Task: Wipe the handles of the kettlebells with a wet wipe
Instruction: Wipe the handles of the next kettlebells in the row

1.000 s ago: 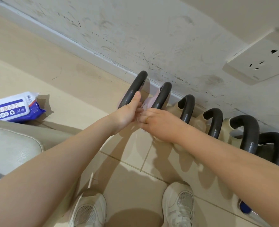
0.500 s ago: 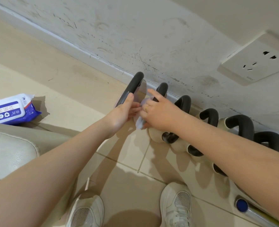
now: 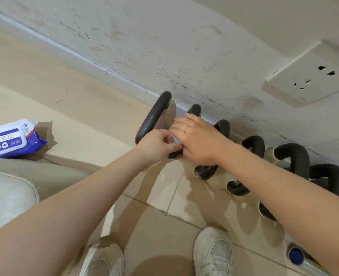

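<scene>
1. Both hands have shifted since the earlier frame: right hand [image 3: 199,141] now lies over the second handle [image 3: 194,110], no longer with a finger pointing up; left hand [image 3: 156,148] has dropped lower beside it.
2. Wet wipe [image 3: 174,138] is a small white bunch caught between the two hands, mostly hidden. Left fingers [image 3: 167,137] curl in and pinch its near edge. Right fingers [image 3: 181,124] curve loosely over wipe and handle; whether they truly grip the wipe, cannot tell.
3. Kettlebells stand in a row on the floor [image 3: 81,120] against the wall [image 3: 184,46], running from far left to near right. First handle [image 3: 152,118], far left, has no hand on it.
4. Risk: wipe is bunched, so likely only a small patch touches the handle and parts of the grip get missed.
5. Risk: two hands pulling the same wipe could tear it or slip it out of the pinch, dropping it onto the floor.
6. Risk: pushing sideways on the second handle may tip that bell into its neighbours, since they stand close together.
7. Risk: shoes [image 3: 212,253] sit just near the row; a toppled bell could roll toward them.
8. Wipe pack [image 3: 11,139] lies well apart on the left, so a replacement means a reach away.
</scene>
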